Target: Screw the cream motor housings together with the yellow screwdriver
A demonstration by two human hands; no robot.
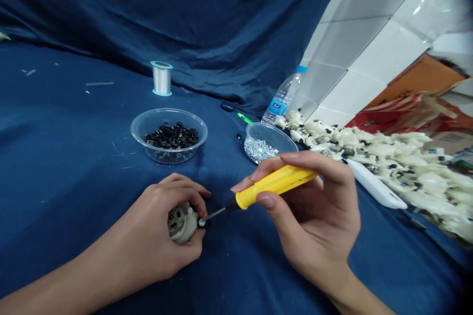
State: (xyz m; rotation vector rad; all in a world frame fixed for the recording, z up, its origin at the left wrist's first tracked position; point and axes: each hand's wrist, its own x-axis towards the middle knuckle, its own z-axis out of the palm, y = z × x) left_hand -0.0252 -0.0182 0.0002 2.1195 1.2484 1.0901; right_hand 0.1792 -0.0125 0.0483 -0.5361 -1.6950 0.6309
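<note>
My left hand is closed around a small off-white plastic part with a round, hollow side showing holes. Much of that part is hidden behind my fingers. At its right end sits a small black piece with a shiny screw head on it. A screwdriver with a yellow handle is held in my right hand, tilted down to the left. The tip of its metal shaft meets the screw head. Thumb and fingers of my right hand wrap the handle.
Beyond my hands stand a clear bowl of small black parts and a clear bowl of silver screws. A thread spool, a water bottle and a white elongated object lie farther out. Off-white plastic parts are heaped at right.
</note>
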